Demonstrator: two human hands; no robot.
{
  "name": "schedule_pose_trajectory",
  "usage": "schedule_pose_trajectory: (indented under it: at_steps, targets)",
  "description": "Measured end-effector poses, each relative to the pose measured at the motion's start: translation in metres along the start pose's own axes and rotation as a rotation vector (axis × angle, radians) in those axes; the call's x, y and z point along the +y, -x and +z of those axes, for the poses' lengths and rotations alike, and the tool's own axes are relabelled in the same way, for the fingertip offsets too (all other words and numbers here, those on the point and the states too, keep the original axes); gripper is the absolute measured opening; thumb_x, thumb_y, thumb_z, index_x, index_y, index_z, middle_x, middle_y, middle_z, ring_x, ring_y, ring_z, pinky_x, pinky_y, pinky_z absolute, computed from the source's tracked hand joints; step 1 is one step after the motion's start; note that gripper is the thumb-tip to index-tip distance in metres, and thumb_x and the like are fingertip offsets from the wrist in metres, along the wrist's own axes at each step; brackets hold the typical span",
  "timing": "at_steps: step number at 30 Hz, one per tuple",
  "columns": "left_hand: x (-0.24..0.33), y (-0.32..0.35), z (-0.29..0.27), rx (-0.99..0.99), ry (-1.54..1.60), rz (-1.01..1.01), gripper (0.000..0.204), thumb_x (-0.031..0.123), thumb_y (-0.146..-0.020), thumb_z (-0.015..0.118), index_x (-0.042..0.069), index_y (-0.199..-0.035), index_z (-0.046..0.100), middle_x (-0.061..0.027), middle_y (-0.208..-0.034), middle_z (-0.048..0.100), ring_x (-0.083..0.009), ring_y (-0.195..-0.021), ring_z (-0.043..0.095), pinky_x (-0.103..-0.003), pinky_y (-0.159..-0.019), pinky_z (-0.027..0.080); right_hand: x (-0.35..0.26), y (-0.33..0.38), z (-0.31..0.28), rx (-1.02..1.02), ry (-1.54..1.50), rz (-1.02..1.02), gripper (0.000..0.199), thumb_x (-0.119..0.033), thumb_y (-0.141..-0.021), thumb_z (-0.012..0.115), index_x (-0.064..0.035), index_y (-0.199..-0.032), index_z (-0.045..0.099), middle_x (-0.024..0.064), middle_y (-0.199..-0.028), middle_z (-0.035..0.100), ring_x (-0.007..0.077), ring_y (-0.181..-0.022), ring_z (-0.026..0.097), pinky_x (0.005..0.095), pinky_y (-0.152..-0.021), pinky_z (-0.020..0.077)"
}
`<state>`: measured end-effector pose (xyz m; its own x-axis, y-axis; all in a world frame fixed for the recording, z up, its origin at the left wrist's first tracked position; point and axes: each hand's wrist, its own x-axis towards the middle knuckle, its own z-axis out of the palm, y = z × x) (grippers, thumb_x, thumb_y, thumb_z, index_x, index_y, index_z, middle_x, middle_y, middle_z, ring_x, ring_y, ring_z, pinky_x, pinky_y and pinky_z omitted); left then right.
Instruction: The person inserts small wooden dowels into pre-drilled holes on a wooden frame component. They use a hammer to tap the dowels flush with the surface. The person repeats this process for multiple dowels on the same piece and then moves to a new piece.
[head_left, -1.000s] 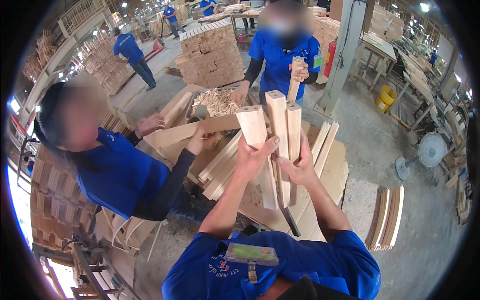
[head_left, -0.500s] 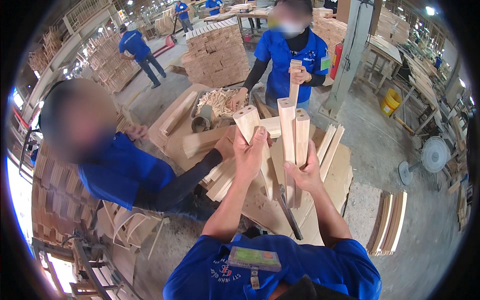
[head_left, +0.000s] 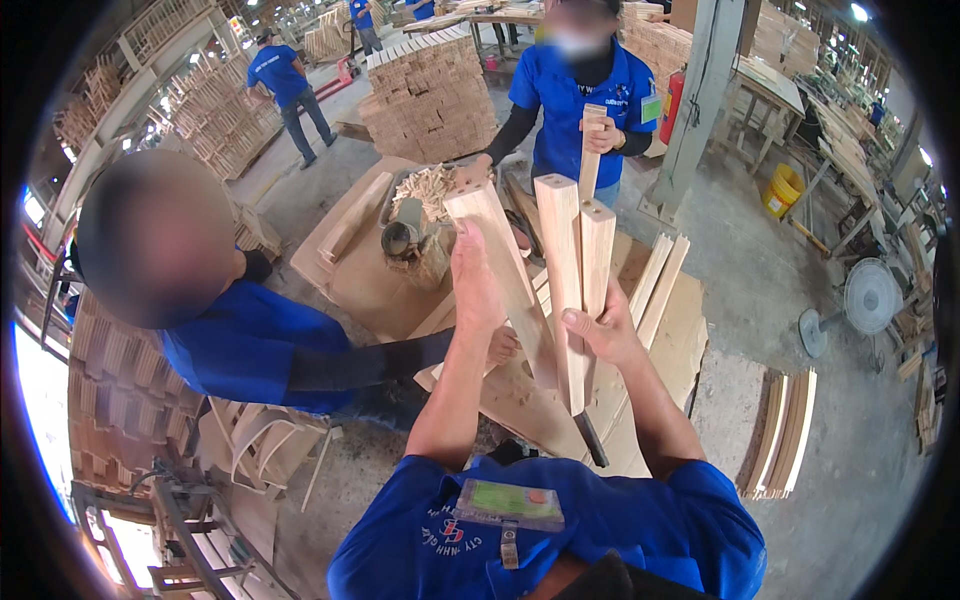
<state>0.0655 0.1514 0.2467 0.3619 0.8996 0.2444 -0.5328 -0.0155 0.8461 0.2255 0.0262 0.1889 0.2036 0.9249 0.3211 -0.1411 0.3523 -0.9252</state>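
My left hand (head_left: 476,285) is closed round a pale squared wooden leg (head_left: 508,275) with small holes in its upper end. Two more such wooden legs, a left one (head_left: 563,270) and a right one (head_left: 597,255), stand side by side in my right hand (head_left: 612,332), its thumb across their near side. All three tilt upward above the cardboard-covered table (head_left: 655,375). Beneath the right-hand pair a dark bar-like handle (head_left: 590,440) sticks out; its other end is hidden. More wooden strips (head_left: 662,285) lie just right of my right hand.
At the left, a co-worker's hand (head_left: 503,345) reaches near my left forearm. Across the table another person holds a wooden piece (head_left: 592,150), the other hand by a pile of dowels (head_left: 425,190). A cup (head_left: 398,240) sits near it. Pillar (head_left: 690,120) and fan (head_left: 868,298) stand right.
Both my hands have shifted slightly left and away from me with the wooden legs. The left co-worker's hand has come nearer, and a wooden block near the cup has gone from its place.
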Motion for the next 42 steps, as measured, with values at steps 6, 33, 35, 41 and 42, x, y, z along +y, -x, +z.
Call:
schedule_pose_trajectory:
  at_steps: [6,33,35,41,42]
  targets:
    - [0.004,-0.003,-0.005,-0.097,0.047,0.042,0.062,0.064,-0.108,0.049,0.005,-0.114,0.065,-0.0065,-0.091,0.069,-0.0166,-0.081,0.067,-0.033,-0.075,0.055,-0.004,-0.004,0.001,-0.050,0.011,-0.009,0.091,-0.025,-0.090,0.088,-0.0022,-0.162,0.037,0.0092,-0.144,0.059,0.0185,-0.132,0.055,0.0366,-0.113,0.0439]
    - [-0.011,0.082,0.056,-1.744,-1.307,1.358,0.015,0.027,-0.091,0.062,0.015,-0.096,0.070,0.0008,-0.099,0.061,-0.0176,-0.107,0.060,-0.037,-0.099,0.047,-0.016,-0.021,-0.044,-0.048,-0.178,0.084,0.092,-0.033,-0.076,0.099,-0.0039,-0.149,0.051,0.0052,-0.127,0.070,0.0124,-0.110,0.067,0.0295,-0.092,0.0577]
    - [-0.013,0.083,0.054,-1.817,-1.373,1.369,0.016,0.026,-0.090,0.062,0.015,-0.097,0.071,0.0006,-0.103,0.061,-0.0173,-0.109,0.059,-0.039,-0.106,0.043,-0.024,-0.020,-0.044,-0.070,-0.093,0.066,0.097,-0.028,-0.072,0.101,-0.0032,-0.150,0.051,0.0049,-0.126,0.071,0.0138,-0.112,0.067,0.0317,-0.096,0.0570]
    - [-0.018,0.084,0.053,-1.848,-1.514,1.515,0.020,0.027,-0.087,0.063,0.017,-0.094,0.078,0.0010,-0.104,0.060,-0.0185,-0.115,0.056,-0.047,-0.119,0.031,-0.046,-0.011,-0.043,-0.083,-0.008,0.057,0.095,-0.021,-0.067,0.103,-0.0001,-0.146,0.056,0.0082,-0.131,0.070,0.0159,-0.119,0.066,0.0350,-0.104,0.0542]
    - [-0.020,0.084,0.054,-1.841,-1.521,1.520,0.020,0.027,-0.087,0.063,0.017,-0.094,0.079,0.0008,-0.104,0.060,-0.0187,-0.116,0.056,-0.047,-0.120,0.031,-0.046,-0.009,-0.045,-0.080,-0.002,0.055,0.095,-0.020,-0.066,0.103,0.0002,-0.146,0.056,0.0085,-0.132,0.070,0.0161,-0.120,0.066,0.0352,-0.105,0.0537]
